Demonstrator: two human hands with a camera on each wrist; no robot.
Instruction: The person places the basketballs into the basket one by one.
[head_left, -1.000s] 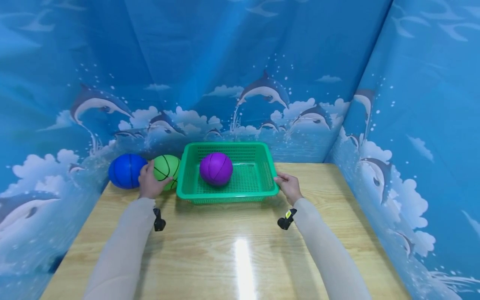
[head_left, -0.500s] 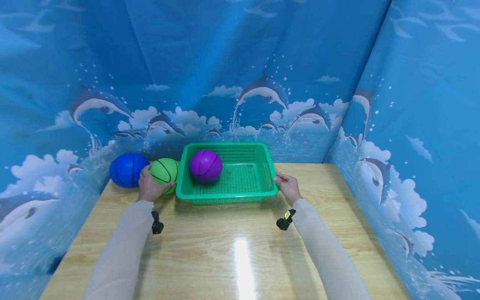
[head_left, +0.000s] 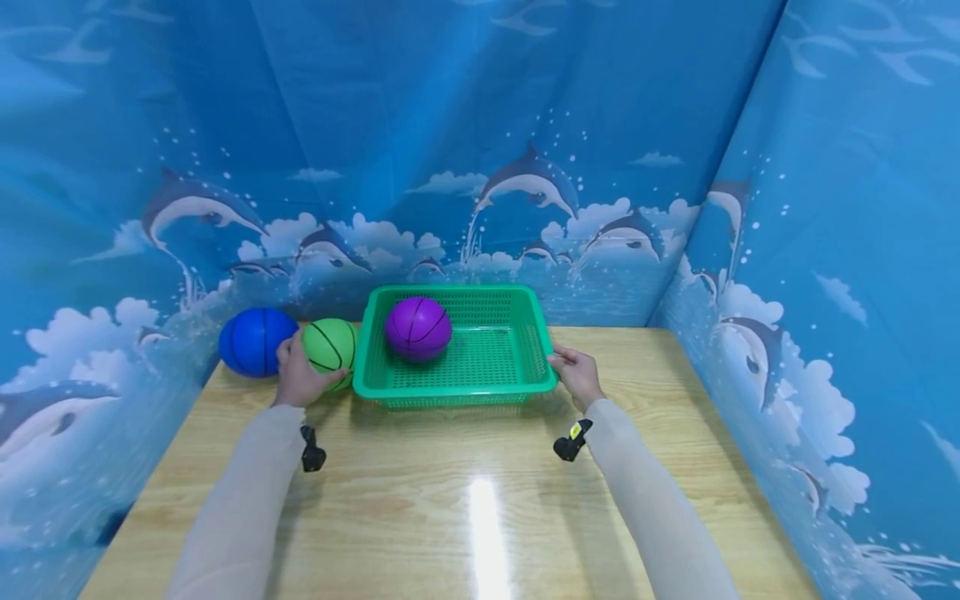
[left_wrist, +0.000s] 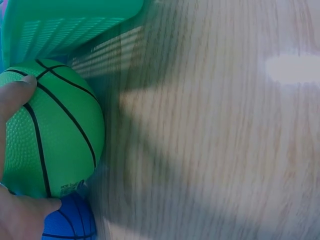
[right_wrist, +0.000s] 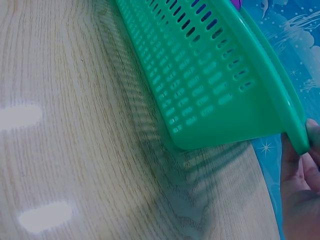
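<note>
A green mini basketball (head_left: 330,346) sits on the table against the left side of the green plastic basket (head_left: 480,387). My left hand (head_left: 302,372) grips this ball, thumb toward the basket and fingers on the side by the blue ball (head_left: 253,342). In the left wrist view, the thumb (left_wrist: 20,95) and a fingertip (left_wrist: 50,204) press the ball's surface from two sides. With my right hand (head_left: 577,375) I pinch the basket's right rim, as the right wrist view shows at its corner (right_wrist: 300,142). Inside the basket, left of its middle, lies a purple ball (head_left: 418,329).
The wooden table (head_left: 405,500) spreads in front of the basket, with a bright light reflection on it. Behind and at the sides hang blue curtains (head_left: 420,125) printed with dolphins. Each wrist carries a small black camera (head_left: 573,440).
The purple ball has rolled left inside the basket, then slightly back right. The green ball has turned and shifted a little left and nearer. My right hand stays at the rim.
</note>
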